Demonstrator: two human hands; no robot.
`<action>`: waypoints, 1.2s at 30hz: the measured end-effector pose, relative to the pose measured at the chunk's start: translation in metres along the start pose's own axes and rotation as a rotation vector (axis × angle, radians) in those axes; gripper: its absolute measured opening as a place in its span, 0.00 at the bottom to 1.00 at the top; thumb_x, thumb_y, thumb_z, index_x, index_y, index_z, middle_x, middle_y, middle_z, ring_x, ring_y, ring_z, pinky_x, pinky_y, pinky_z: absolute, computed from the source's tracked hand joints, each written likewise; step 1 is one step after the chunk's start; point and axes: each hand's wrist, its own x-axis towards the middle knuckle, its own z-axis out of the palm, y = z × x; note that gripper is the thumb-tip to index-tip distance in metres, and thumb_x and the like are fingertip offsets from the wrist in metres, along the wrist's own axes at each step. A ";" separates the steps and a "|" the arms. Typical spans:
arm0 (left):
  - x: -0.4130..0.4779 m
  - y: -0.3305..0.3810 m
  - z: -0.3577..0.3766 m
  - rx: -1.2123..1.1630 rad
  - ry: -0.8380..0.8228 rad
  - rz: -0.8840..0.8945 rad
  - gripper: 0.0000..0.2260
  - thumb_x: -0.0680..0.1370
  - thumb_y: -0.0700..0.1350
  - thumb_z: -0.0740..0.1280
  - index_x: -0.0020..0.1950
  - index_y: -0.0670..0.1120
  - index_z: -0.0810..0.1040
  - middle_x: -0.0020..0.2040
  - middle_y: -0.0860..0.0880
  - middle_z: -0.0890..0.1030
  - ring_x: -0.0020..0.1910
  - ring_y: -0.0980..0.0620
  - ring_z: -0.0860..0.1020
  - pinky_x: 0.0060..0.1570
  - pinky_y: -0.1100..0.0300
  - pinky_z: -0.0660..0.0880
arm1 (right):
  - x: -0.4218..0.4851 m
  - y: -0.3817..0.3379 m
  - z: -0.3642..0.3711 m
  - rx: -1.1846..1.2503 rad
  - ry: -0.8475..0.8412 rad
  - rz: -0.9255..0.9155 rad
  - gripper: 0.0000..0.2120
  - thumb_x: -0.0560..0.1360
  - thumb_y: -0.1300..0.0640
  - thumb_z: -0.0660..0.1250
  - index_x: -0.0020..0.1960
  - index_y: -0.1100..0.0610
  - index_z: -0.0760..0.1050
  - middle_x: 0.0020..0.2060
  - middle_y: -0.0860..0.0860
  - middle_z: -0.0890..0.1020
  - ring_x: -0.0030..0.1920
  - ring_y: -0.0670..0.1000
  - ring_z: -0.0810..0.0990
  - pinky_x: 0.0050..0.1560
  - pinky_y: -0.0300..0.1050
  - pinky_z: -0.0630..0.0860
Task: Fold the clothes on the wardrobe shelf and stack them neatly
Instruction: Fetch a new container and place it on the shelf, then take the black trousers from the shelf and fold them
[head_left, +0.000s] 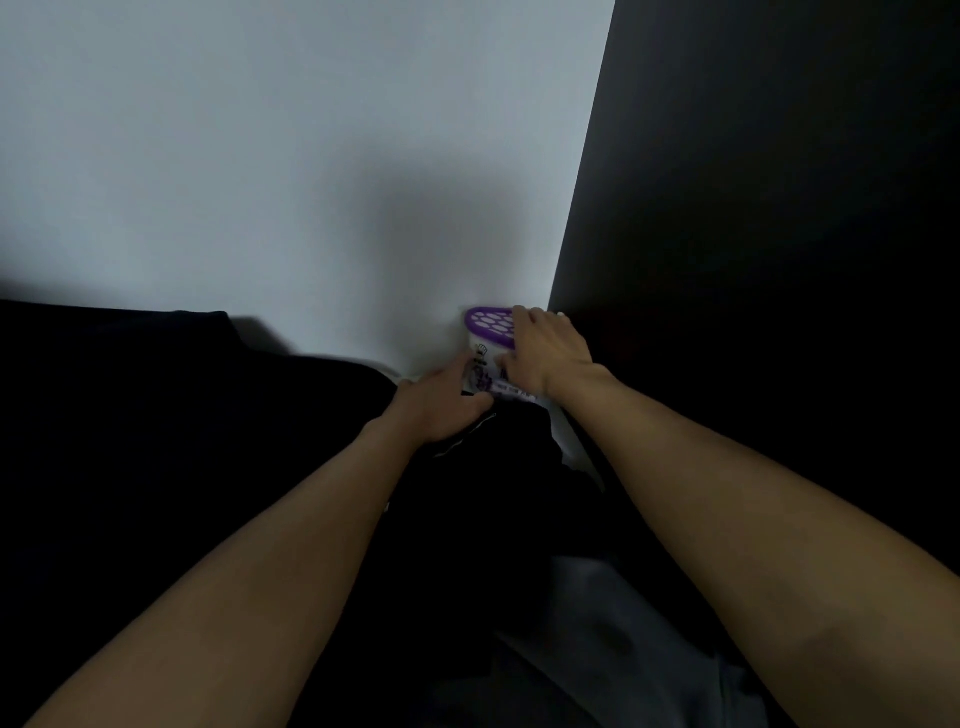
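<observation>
2 bare arms reach fwd into the wardrobe. L hand (441, 402) & R hand (545, 345) meet at a small white tub (480, 371) w/ a purple lid (488, 322) full of holes. The tub sits in the back R corner, where the white back wall (260, 156) meets the dark side wall (779, 208).

L fingers (457, 371) curl round the tub's low L side, w/ the thumb in front, so they hold it. R fingers (522, 314) bend over the R edge of the lid, & the palm lies on the tub's R side, so they hold it too.

The black clothes (156, 415) lie in a big dark heap on the L, up against the back wall. More black cloth (483, 493) lies between the 2 arms & touches the tub's front. It has a thin white stripe just by the L thumb. A bit of white shelf (569, 441) shows beside it. A grey cloth (623, 649) lies low on the R, partly under the R arm. It's too dark to tell if any of it is folded.
</observation>
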 end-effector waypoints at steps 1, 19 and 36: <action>0.000 0.000 0.000 -0.002 0.002 0.004 0.33 0.70 0.62 0.57 0.75 0.60 0.59 0.73 0.53 0.73 0.71 0.45 0.72 0.71 0.40 0.63 | 0.001 0.001 0.001 0.002 0.002 0.000 0.33 0.76 0.44 0.67 0.73 0.61 0.62 0.67 0.60 0.73 0.67 0.60 0.71 0.70 0.53 0.65; -0.091 0.009 -0.018 0.062 0.356 0.064 0.27 0.74 0.42 0.65 0.74 0.48 0.68 0.68 0.50 0.78 0.69 0.48 0.73 0.69 0.48 0.67 | -0.036 -0.038 -0.045 0.215 0.137 -0.097 0.27 0.76 0.57 0.62 0.74 0.58 0.63 0.72 0.58 0.66 0.69 0.61 0.67 0.64 0.56 0.71; -0.433 -0.013 -0.113 0.794 0.173 -0.291 0.09 0.78 0.51 0.61 0.50 0.48 0.77 0.44 0.49 0.79 0.41 0.48 0.77 0.42 0.55 0.68 | -0.271 -0.220 -0.076 0.309 -0.071 -0.456 0.26 0.78 0.50 0.64 0.74 0.53 0.65 0.70 0.53 0.68 0.62 0.56 0.75 0.56 0.48 0.74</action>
